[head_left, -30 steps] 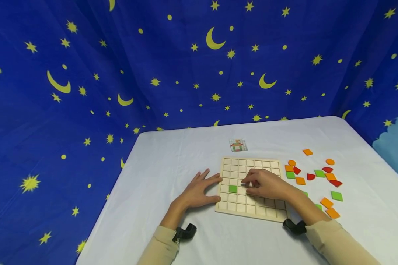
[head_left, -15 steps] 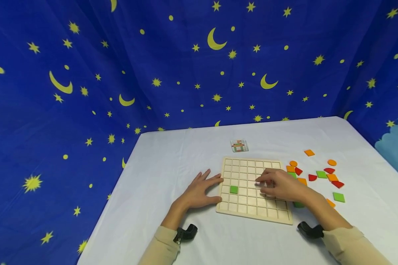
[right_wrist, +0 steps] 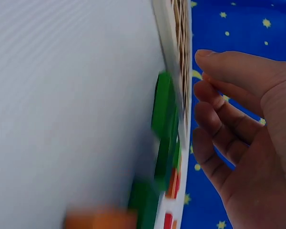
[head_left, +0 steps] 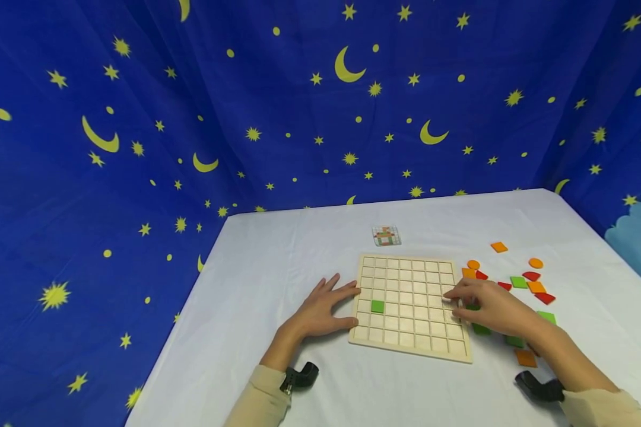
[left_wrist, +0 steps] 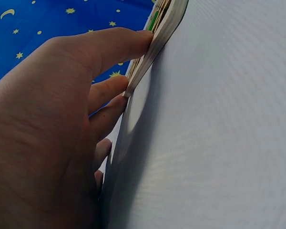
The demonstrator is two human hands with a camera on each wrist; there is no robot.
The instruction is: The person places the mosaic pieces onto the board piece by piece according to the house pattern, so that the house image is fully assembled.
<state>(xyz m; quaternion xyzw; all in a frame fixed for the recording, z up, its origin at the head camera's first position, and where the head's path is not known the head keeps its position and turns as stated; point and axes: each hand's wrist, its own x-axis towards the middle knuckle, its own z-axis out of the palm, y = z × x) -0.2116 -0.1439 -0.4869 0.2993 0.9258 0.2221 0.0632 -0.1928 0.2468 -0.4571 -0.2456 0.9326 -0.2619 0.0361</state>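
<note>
A wooden grid board (head_left: 413, 338) lies on the white table, with one green square tile (head_left: 377, 306) in a cell on its left side. My left hand (head_left: 320, 311) rests flat beside it, thumb and fingertips at the left edge. In the left wrist view the thumb and fingers touch the board's rim (left_wrist: 164, 43). Over the board's right edge hovers my right hand (head_left: 491, 308), fingers loosely bent. The right wrist view shows that hand (right_wrist: 243, 124) holding nothing, above several green tiles (right_wrist: 163, 105). Part of the tile pile is hidden under the right hand and forearm.
Scattered right of the board are orange squares (head_left: 499, 247), orange discs (head_left: 536, 263), red quarter-circles (head_left: 545, 298) and green squares (head_left: 519, 282). A small pattern card (head_left: 386, 235) lies behind the board. A blue star-and-moon curtain (head_left: 288, 107) hangs behind the table.
My right hand has moved right, from the middle of the board beside the green tile to the board's right edge near the loose tiles. The left hand has stayed in place.
</note>
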